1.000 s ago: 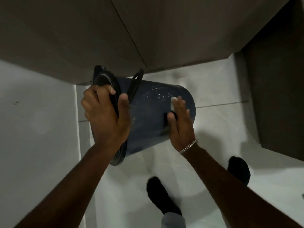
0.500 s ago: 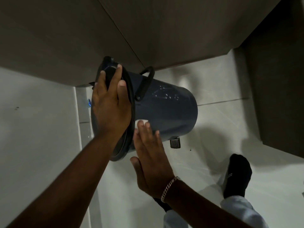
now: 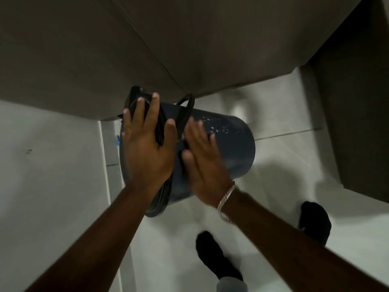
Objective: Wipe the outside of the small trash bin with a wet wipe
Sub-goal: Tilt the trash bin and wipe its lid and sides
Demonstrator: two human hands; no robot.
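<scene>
The small dark blue trash bin [image 3: 231, 144] is tipped on its side above the floor, its black lid to the left and its base to the right. My left hand [image 3: 147, 148] lies spread over the lid and rim, with the thumb on the bin's body, holding it up. My right hand [image 3: 202, 163] presses flat on the bin's side just right of the rim, blurred by motion. The wet wipe is hidden under its palm and fingers. The black carry handle [image 3: 185, 110] sticks up between the two hands.
Dark cabinet fronts [image 3: 105, 49] stand close behind the bin, with another dark panel [image 3: 357, 123] on the right. A white wall or surface [image 3: 52, 175] rises at the left. My feet in black socks [image 3: 216, 256] stand on the pale tiled floor [image 3: 294, 186].
My right hand has slid from the bin's base end to below the rim and then up onto the side near the handle. The left hand went from gripping the rim to lying spread over the lid.
</scene>
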